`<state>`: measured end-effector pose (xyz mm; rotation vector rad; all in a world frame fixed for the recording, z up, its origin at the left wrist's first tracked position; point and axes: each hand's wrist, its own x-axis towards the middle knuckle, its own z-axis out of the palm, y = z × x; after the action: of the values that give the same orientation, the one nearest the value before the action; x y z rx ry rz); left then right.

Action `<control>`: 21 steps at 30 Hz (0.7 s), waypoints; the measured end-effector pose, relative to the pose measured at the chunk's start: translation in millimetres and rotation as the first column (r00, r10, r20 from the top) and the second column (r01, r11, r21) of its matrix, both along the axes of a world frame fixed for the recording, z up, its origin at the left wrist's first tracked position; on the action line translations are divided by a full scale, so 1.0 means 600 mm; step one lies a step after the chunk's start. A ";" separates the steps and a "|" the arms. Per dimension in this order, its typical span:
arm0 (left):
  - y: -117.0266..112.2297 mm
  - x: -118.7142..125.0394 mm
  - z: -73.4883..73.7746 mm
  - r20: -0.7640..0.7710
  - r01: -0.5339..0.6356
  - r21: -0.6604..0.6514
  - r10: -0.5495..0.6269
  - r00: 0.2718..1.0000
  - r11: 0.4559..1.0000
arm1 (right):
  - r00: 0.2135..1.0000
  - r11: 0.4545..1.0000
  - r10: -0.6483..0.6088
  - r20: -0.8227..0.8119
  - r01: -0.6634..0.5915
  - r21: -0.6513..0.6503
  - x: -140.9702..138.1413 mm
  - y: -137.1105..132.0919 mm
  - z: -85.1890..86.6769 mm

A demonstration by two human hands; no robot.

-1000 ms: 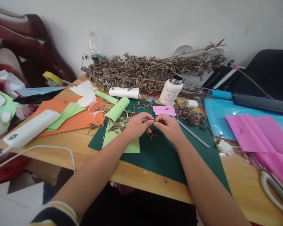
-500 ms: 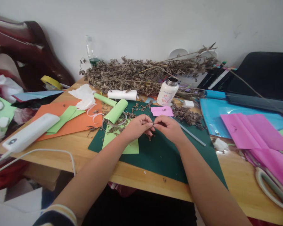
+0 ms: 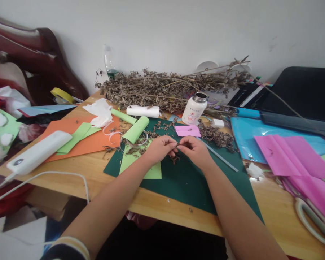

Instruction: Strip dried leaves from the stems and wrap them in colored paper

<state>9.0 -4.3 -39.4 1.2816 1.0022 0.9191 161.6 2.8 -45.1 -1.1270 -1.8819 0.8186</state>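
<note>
My left hand [image 3: 162, 148] and my right hand [image 3: 192, 150] meet fingertip to fingertip above a dark green mat [image 3: 184, 189]. Both pinch a small dark bit of dried plant, mostly hidden by the fingers. Brown dried leaf pieces [image 3: 174, 159] hang or lie just below them. Under my left forearm is a light green paper sheet [image 3: 154, 171] with crumbs on it. A rolled green paper [image 3: 136, 130] rests beyond the left hand, and a pink paper slip [image 3: 187, 130] lies past the right one. To its right sits a heap of crumbled dried leaves [image 3: 218, 136].
A bundle of dried stalks [image 3: 151, 86] stretches along the wall behind an open white bottle [image 3: 194, 108]. At left are orange paper [image 3: 81, 139] and a white corded device [image 3: 39, 151]. Blue film [image 3: 249, 135], pink sheets [image 3: 289, 153] and scissors [image 3: 313, 220] lie right.
The whole view has shifted slightly, with things appearing a little lower and to the right. My hands keep the same pinch over the mat.
</note>
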 end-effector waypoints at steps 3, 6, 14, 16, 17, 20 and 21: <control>0.000 0.003 0.002 0.008 0.043 -0.050 -0.043 0.999 0.998 | 0.994 0.997 -0.003 -0.112 -0.006 -0.079 0.000 0.001 -0.006; -0.004 0.008 0.008 0.044 0.088 -0.092 -0.085 0.995 0.992 | 0.991 0.997 -0.033 -0.131 0.024 -0.070 0.000 -0.001 -0.005; -0.006 0.008 0.001 -0.047 -0.039 0.053 0.041 0.998 0.998 | 0.998 0.996 -0.045 -0.052 0.048 0.070 -0.008 -0.003 0.000; -0.003 0.003 -0.002 -0.069 -0.089 0.102 0.097 0.993 0.991 | 0.999 0.996 -0.023 -0.031 0.025 0.083 -0.009 -0.006 0.003; -0.002 0.001 -0.002 -0.065 -0.110 0.108 0.118 0.991 0.988 | 1.000 0.995 -0.010 -0.017 0.012 0.099 -0.010 -0.008 0.004; 0.001 -0.004 -0.002 -0.046 -0.136 0.095 0.141 0.989 0.986 | 0.997 0.981 -0.014 0.081 -0.002 0.195 -0.012 -0.013 0.009; 0.001 -0.005 -0.002 -0.050 -0.126 0.096 0.131 0.990 0.987 | 0.991 0.970 -0.032 0.126 0.000 0.244 -0.013 -0.014 0.010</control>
<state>5.9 -3.5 -40.3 1.3388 1.1079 1.0436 153.7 -5.6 -39.2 -1.0604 -2.0140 0.4970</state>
